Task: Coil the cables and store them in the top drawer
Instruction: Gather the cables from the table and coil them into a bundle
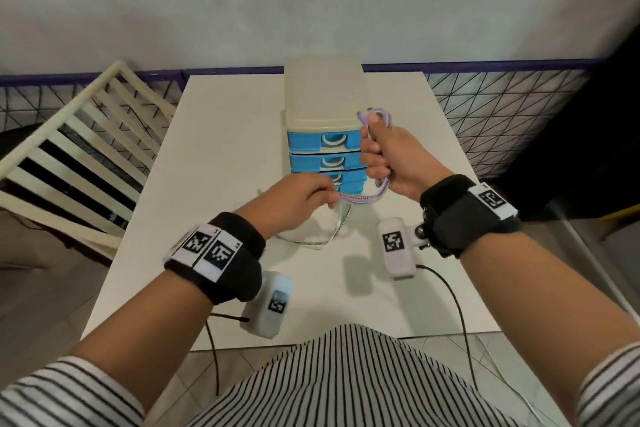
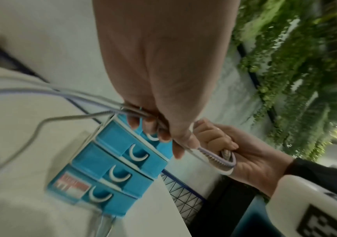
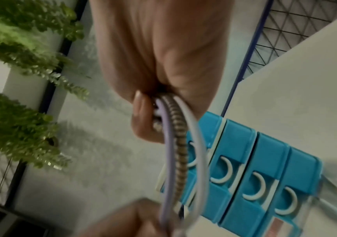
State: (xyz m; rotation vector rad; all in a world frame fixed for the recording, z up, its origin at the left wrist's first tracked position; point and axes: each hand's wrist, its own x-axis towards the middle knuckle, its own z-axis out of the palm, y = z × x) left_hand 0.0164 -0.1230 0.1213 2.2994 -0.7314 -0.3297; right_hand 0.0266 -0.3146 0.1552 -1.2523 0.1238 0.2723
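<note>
A cream drawer unit with several blue drawers stands mid-table; its top drawer is closed. My right hand grips a looped bundle of cables, purple, braided and white, just right of the drawers, and a purple plug sticks out above the fist. My left hand pinches the same cables a little lower, in front of the lower drawers. Loose cable trails from it onto the table. In the right wrist view the cables curve down from the right hand before the drawers.
A white slatted chair stands against the table's left side. A black wire-mesh fence and a pale wall run behind the table. Something dark stands at the right. Black wires hang from the wrist cameras over the near edge.
</note>
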